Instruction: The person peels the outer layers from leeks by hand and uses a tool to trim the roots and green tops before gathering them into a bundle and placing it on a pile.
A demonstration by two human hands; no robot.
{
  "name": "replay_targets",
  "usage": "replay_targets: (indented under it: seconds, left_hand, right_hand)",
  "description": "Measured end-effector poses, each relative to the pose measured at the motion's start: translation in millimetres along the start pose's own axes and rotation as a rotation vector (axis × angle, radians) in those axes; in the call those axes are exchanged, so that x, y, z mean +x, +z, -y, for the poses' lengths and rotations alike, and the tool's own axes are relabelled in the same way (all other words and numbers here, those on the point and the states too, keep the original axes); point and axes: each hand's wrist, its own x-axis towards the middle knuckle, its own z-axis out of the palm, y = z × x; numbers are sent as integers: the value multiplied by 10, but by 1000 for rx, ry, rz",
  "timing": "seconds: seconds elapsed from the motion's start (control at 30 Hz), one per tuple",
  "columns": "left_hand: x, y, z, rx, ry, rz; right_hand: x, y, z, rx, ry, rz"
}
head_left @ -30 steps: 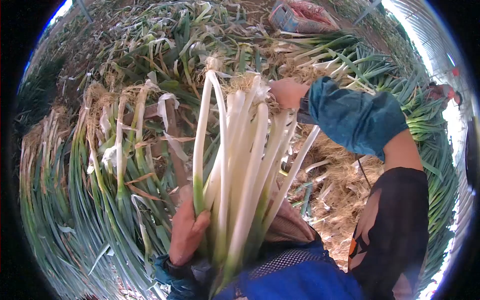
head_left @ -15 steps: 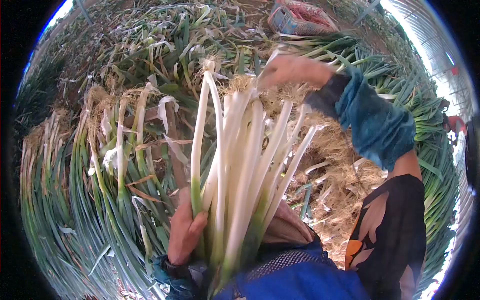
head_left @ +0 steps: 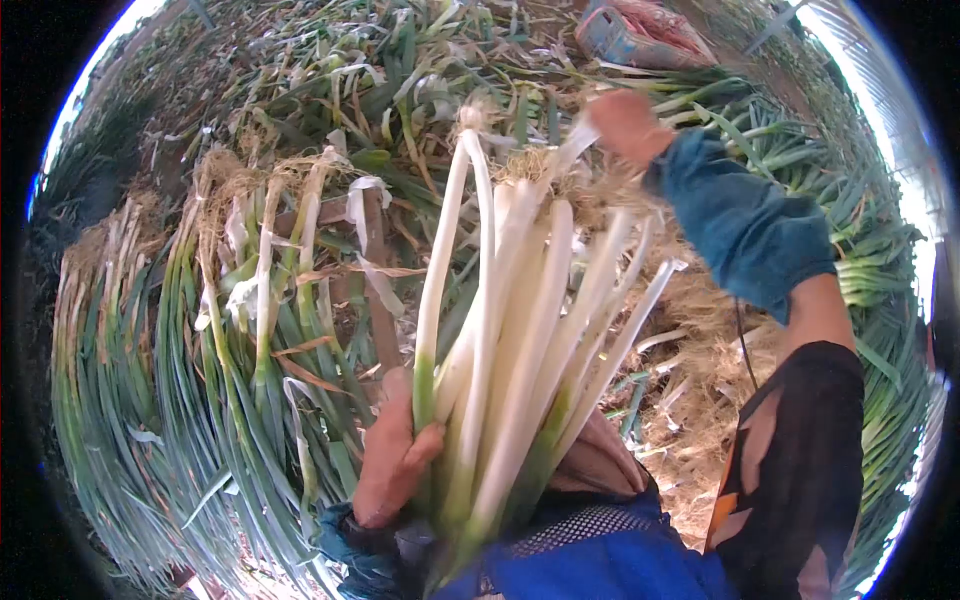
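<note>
A bundle of long green onions (head_left: 540, 320) leans upright against my lap, white stalks and root ends up. My left hand (head_left: 400, 455) is closed around its lower left side, the thumb lying over a green stem. My right hand (head_left: 628, 125), blurred and closed, is above the bundle at the upper right. From it a pale strip (head_left: 572, 148) slopes down to one stalk; it looks like outer skin, though the blur hides detail. Some stalks still carry roots (head_left: 525, 165), while one at the right has a bare end (head_left: 672, 267).
Rows of unpeeled green onions (head_left: 200, 380) stand at the left beside a wooden stake (head_left: 380, 300). Cut roots (head_left: 690, 350) are heaped at the right. Farther back are leafy scraps (head_left: 400, 80) and a crate (head_left: 640, 35). More green onions (head_left: 880, 330) line the right side.
My right hand has moved up and to the right, drawing the pale strip away from the stalk. My left hand keeps its hold. The whole view has shifted slightly.
</note>
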Motion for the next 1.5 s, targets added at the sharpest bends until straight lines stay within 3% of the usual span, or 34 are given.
replay_targets:
  seconds: [0.07,0.13,0.2,0.27,0.3,0.37,0.5,0.63,0.83,0.93,1.03,1.1,1.17,1.23,1.37,1.43,1.5]
  left_hand:
    - [-23,20,64,-68,24,-4]
    - [2,16,34,-75,31,7]
    - [13,23,0,-48,33,28]
    - [-22,44,-49,-78,7,42]
    - [-25,65,5,-95,37,22]
    - [-50,67,28,-84,50,2]
    - [-88,78,-50,-17,76,-25]
    - [-108,107,-79,43,76,-54]
    - [-102,131,-45,34,91,-70]
    - [-89,134,-35,31,73,-64]
    - [-82,136,-27,-5,81,-62]
    - [-97,141,-15,-52,64,-49]
    - [-114,116,23,-115,16,-27]
    - [-111,101,47,-131,27,-51]
    - [-138,59,71,-127,1,-51]
    - [-161,78,-36,-188,-3,-21]
    - [-159,101,-70,-178,12,-20]
  right_hand:
    - [62,-170,-353,-117,68,83]
    - [173,-30,-509,381,-127,-153]
    - [116,-79,-489,388,-307,-258]
    - [-84,-758,305,357,-272,-85]
    - [-225,-1003,648,546,-150,43]
    - [-429,-1141,986,511,-362,98]
    - [-430,-1023,1049,582,-455,-63]
    - [-378,-1053,1052,302,-719,-242]
    - [-428,-1077,1091,91,-745,-96]
    - [-388,-885,1075,38,-822,-232]
    - [-262,-754,1095,-64,-779,-322]
    - [39,-606,863,-126,-546,-192]
    - [168,-497,301,-143,-382,-331]
    - [114,-609,-12,68,-7,63]
    - [-756,-387,-232,-93,-245,-498]
    - [-1211,-675,24,214,123,-48]
    - [-1562,-516,-7,372,328,73]
